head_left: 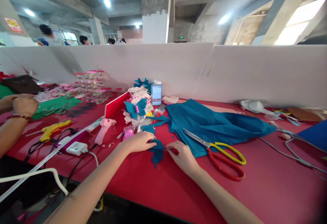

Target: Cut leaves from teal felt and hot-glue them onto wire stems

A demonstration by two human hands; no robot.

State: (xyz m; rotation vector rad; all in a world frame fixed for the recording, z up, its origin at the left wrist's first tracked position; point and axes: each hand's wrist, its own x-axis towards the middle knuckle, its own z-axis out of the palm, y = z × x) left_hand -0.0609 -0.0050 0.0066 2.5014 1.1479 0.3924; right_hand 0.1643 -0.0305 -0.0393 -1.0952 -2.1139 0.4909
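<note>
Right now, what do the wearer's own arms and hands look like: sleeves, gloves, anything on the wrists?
Both arms are bare to the frame edge; no sleeves show. The left hand and right hand show no gloves, watch or rings. The red bead bracelet at far left is a co-worker's.

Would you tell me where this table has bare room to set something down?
Bare: table front-right, beyond the scissors; also the near edge between left hand and right hand. Crowded: pink glue gun leftward, teal fabric behind.
</note>
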